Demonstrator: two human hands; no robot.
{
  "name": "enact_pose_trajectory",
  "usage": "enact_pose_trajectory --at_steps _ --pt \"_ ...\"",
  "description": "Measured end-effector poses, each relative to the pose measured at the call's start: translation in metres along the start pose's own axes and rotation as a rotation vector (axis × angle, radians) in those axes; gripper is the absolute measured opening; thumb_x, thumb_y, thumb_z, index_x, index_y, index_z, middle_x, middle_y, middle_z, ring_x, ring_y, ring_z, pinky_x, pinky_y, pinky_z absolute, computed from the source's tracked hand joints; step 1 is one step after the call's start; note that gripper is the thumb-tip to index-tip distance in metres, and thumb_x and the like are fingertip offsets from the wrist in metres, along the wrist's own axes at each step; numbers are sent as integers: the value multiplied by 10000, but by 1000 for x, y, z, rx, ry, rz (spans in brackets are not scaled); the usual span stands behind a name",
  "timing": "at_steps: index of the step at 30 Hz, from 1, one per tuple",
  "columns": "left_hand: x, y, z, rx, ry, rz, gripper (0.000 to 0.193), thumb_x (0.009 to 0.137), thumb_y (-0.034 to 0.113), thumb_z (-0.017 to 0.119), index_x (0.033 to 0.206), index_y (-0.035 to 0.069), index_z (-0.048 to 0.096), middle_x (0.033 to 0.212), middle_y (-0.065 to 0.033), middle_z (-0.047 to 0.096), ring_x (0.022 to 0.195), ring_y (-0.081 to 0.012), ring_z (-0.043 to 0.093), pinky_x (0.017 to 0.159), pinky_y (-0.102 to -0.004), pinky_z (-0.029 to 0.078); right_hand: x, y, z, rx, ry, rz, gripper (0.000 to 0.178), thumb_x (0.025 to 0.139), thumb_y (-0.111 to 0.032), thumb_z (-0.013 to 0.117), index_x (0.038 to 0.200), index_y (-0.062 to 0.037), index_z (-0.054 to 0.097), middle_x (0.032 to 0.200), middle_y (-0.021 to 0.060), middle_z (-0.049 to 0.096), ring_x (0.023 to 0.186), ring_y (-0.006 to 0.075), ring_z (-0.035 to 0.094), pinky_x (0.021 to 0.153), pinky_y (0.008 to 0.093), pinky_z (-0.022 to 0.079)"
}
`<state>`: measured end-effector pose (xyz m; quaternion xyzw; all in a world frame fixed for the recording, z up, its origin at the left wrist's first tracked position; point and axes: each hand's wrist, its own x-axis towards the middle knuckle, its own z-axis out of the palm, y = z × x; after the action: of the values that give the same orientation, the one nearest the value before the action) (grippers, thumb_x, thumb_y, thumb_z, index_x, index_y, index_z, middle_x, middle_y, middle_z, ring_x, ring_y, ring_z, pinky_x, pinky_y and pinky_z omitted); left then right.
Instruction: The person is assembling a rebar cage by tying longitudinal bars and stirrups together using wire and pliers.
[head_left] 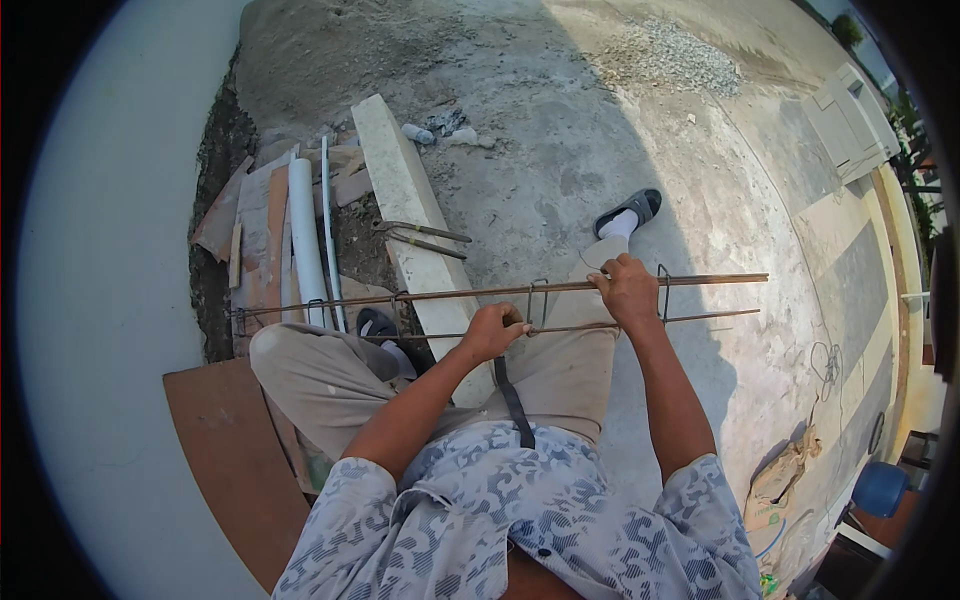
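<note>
A narrow rebar cage lies across my thighs, its rusty long bars joined by several square stirrups. My left hand is closed in a pinch on the lower bar, right beside a stirrup. My right hand is curled around the cage's bars near another stirrup farther right. A thin wire seems to curve out by the right fingers, but its end is hard to make out. Long-handled pincers rest on a pale concrete beam just beyond the cage.
Left of the beam lie a white pipe, boards and a brown panel against the white wall. Sand and a gravel pile are at the back. Thin wire, a torn sack and a blue container are at right.
</note>
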<state>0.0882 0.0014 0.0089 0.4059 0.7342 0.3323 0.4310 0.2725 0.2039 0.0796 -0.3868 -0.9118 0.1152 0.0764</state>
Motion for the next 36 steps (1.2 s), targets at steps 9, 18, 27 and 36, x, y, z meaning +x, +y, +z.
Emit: enact_pose_trajectory --at_steps 9,18,27,36 --pt "-13 -26 -27 -689 405 -372 129 952 117 667 985 -6 646 864 -75 686 741 -151 669 655 -270 542 3 -1 -11 -36 -10 -145 343 800 -369 795 769 -47 680 785 93 650 804 295 633 664 433 522" --pt "-13 -17 -31 -981 403 -491 118 973 138 651 964 24 618 868 -86 682 738 -174 683 666 -306 597 -2 -14 -31 -23 42 -179 285 802 -286 795 747 -45 654 756 99 630 762 294 612 638 425 507" --pt "-19 -42 -42 -1271 540 -382 85 976 125 630 986 44 607 912 -96 677 780 -197 692 710 -352 609 -10 -16 -37 -18 88 -198 282 788 -270 808 741 -48 640 751 100 632 744 294 602 626 422 486" --pt "0 -38 -43 -1284 684 -262 81 999 121 620 1006 48 584 932 -93 675 777 -185 698 703 -332 632 7 -6 -33 21 57 -127 310 779 -289 817 738 -39 639 746 102 641 742 303 605 657 433 488"
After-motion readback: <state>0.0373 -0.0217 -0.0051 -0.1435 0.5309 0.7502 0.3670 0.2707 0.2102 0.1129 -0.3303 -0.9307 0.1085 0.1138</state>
